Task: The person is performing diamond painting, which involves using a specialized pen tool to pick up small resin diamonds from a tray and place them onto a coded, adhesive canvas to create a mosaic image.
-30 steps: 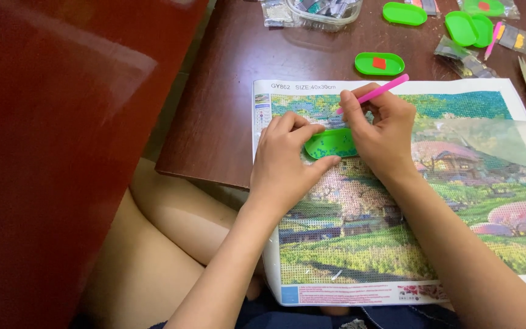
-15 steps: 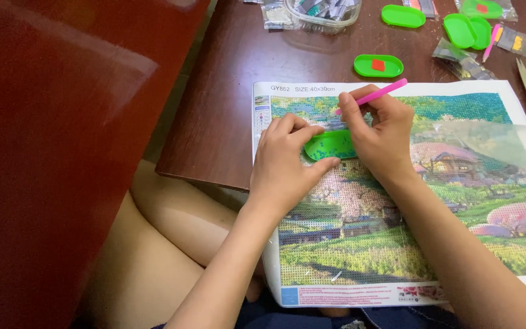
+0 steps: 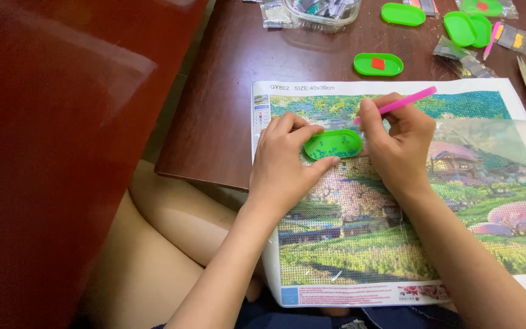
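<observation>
Pink pen (image 3: 404, 101) pinched in right hand (image 3: 400, 146), tip down-left, left hand (image 3: 284, 161) gripping green tray (image 3: 333, 144)

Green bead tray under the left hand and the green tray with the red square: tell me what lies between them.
In the head view, between the bead tray and the red-square tray lie the canvas's top edge and bare brown table.

Dark brown wooden table (image 3: 226, 116), glossy red-brown panel (image 3: 50, 152) at left — soft daylight

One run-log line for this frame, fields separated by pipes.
left hand: grips green tray of blue beads | right hand: holds pink pen, tip beside tray | surface: landscape canvas on brown table
</observation>
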